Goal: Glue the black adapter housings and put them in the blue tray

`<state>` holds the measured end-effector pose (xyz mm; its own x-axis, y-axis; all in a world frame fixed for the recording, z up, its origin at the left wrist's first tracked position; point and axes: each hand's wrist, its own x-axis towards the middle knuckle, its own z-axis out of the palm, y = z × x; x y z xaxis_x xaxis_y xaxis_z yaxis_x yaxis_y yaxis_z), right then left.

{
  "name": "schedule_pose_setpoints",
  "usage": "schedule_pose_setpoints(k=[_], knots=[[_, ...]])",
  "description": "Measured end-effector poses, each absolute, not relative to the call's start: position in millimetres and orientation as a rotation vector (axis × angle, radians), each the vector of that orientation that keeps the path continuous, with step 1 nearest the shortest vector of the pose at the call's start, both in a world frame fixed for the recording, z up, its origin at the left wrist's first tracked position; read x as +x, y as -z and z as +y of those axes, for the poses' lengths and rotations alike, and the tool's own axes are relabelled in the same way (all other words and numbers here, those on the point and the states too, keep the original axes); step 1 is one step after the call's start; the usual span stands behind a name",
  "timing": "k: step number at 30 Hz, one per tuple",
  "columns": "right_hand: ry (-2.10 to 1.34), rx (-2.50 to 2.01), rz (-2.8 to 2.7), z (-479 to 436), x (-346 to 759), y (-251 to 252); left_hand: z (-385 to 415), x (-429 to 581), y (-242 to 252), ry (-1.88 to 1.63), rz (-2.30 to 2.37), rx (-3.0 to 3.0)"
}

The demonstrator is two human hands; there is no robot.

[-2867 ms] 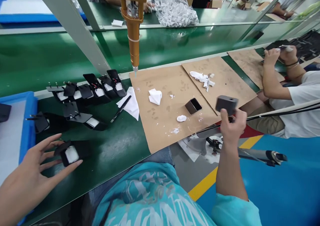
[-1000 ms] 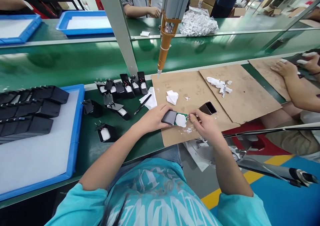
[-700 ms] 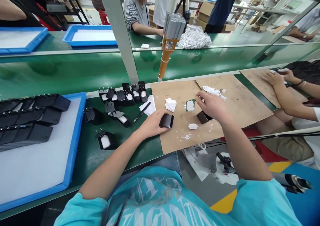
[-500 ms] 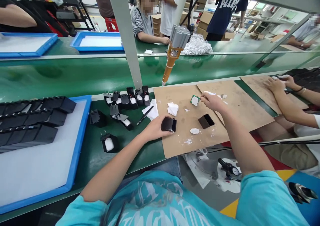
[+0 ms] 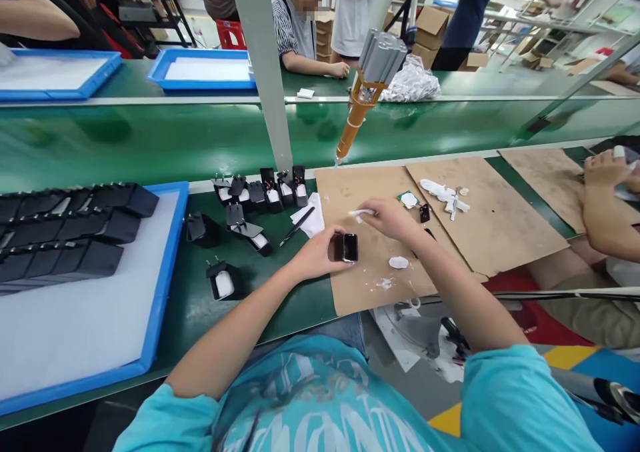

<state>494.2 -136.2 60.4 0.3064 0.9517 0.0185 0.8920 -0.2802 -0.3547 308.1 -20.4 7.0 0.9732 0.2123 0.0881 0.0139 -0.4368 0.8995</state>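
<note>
My left hand [image 5: 315, 259] is closed around a small black charger shell [image 5: 345, 247], holding it upright on the brown cardboard sheet [image 5: 365, 285] with its open end towards me. My right hand [image 5: 387, 217] pinches a crumpled white tissue [image 5: 361, 213] just above and right of that shell. A small green circuit board with white paste [image 5: 409, 199] lies on the cardboard beyond my right hand. A white paste blob [image 5: 399, 263] sits to the right of the shell.
An orange dispenser nozzle [image 5: 350, 132] hangs over the cardboard's far edge. Black charger parts with prongs [image 5: 260, 192] stand in a row to the left, beside a black pen [image 5: 297, 226]. A blue tray [image 5: 165, 265] holds black shells. A neighbour's arm [image 5: 600, 205] rests at right.
My right hand set the green board down on the cardboard and came back left, now pinching a white tissue. My left hand has tipped the black shell upright. The camera tilted.
</note>
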Motion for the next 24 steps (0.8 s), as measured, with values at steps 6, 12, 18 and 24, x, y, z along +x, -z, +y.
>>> schedule_pose_setpoints(k=[6,12,18,24], knots=[[-0.053,-2.007,-1.681,-183.1,435.2,-49.7,-26.7,312.9,1.0,-0.289,0.226,2.11],[0.203,-1.836,-1.734,-197.7,417.1,-11.4,-26.3,314.0,6.0,-0.3,0.227,2.127],[0.147,-1.774,-1.7,-201.8,436.7,-12.0,-27.3,315.8,7.5,-0.312,0.188,2.154],[0.175,-1.861,-1.647,-182.6,416.0,-7.3,-26.3,312.8,5.6,-0.271,0.208,2.199]])
